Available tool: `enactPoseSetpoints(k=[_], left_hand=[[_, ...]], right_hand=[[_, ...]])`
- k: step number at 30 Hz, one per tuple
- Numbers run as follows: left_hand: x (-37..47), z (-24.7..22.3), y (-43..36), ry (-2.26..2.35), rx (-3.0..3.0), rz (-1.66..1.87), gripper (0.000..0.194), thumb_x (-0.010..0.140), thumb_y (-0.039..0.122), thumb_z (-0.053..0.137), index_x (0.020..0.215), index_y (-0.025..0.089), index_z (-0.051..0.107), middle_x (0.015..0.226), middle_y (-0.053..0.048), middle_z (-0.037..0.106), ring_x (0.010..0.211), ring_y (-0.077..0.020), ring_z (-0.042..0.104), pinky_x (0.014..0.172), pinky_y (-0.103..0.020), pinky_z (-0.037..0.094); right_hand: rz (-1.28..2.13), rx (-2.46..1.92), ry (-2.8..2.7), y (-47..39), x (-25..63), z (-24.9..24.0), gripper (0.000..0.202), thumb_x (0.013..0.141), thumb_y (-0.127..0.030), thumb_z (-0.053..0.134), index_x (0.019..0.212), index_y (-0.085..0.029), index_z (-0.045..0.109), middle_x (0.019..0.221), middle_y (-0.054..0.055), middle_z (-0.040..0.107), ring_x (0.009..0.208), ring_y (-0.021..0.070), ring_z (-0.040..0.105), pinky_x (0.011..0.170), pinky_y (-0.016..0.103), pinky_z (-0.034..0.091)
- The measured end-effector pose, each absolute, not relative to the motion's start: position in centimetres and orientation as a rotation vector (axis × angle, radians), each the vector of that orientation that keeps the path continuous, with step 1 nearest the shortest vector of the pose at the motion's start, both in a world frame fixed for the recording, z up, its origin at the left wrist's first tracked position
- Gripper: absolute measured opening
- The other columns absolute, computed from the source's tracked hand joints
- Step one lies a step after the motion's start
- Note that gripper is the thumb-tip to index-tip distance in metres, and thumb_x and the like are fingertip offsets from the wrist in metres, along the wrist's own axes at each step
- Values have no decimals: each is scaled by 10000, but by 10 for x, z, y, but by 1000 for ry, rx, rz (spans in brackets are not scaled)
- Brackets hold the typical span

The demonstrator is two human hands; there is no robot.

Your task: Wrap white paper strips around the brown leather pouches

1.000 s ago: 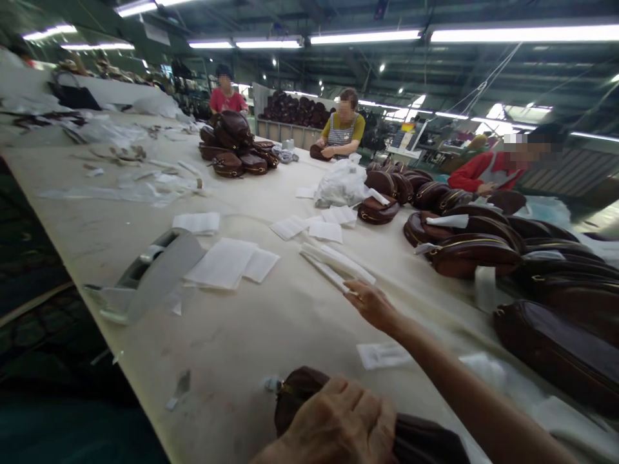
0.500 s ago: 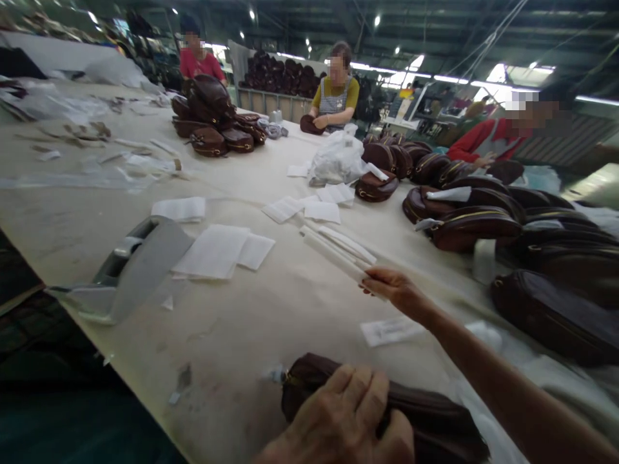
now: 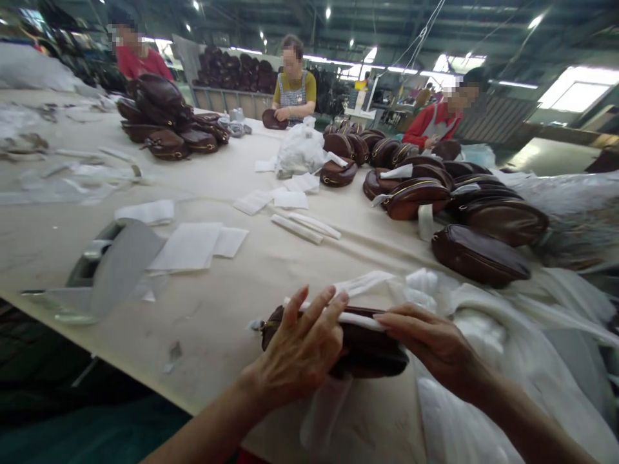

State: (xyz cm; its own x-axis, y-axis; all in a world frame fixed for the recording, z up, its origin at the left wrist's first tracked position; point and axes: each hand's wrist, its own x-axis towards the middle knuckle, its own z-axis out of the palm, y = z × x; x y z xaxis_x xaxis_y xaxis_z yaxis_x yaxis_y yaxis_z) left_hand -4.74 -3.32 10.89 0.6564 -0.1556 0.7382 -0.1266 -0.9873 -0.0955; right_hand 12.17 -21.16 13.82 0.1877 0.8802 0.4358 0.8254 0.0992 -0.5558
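Note:
A dark brown leather bag (image 3: pixel 372 357) with a zip lies on its side on the table in front of me. Along its top runs a white foam strip (image 3: pixel 360 320). My left hand (image 3: pixel 309 338) rests over the bag's left part, fingers spread and touching the strip; its thumb is mostly hidden. At the strip's right end, my right hand (image 3: pixel 428 335) has its fingers pressed together on it, thumb out of sight. A small wrapped zip pull (image 3: pixel 256 325) sticks out at the bag's left end.
Two foam strips (image 3: pixel 304 227) and white foam sheets (image 3: pixel 186 247) lie beyond. A grey tape dispenser (image 3: pixel 120 264) stands at left. Brown bags (image 3: pixel 481 256) crowd the right, near plastic wrap (image 3: pixel 483 335). Co-workers, one in an apron (image 3: pixel 293 90), are across the table (image 3: pixel 271 270).
My right hand has come back from the strips on the table to the bag, bringing one strip onto it. My left hand has shifted from gripping the bag to lying over it, fingers spread.

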Motion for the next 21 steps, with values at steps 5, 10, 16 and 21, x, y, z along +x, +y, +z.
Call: enactPoseSetpoints(k=[5,10,16,21], left_hand=[[-48,106,-32,329,-2888,-1181,216,870,143,544,1081,97,547,1175,-147,591,1131,-256,510,980,-453,362],[-45,105,-36,179,-2872,-1081,317,916,222,501,1196,73,515,1164,-143,598,1038,-246,527,846,-376,405],[-30,110,-38,113,-2852,-1012,235,905,266,500,1067,113,573,1178,-185,567,1128,-321,491,905,-473,404],[-26,108,-34,220,-2805,-885,259,924,269,433,1082,92,536,1082,-200,578,937,-295,573,758,-428,473]], right_hand=[[-57,-1737,-1674,-210,120,131,285,916,-158,472,1145,-227,626,939,61,658,814,135,637,687,219,540],[-216,-1867,-1655,-207,112,123,300,943,-180,408,1136,-212,636,917,72,634,788,143,613,666,244,529],[-201,-1928,-1588,-213,120,112,347,941,-219,390,1208,-249,610,1208,114,584,1103,234,558,904,408,497],[32,-1954,-1611,-222,116,105,409,954,-291,388,1345,-223,482,1383,102,476,1257,228,463,1014,394,437]])
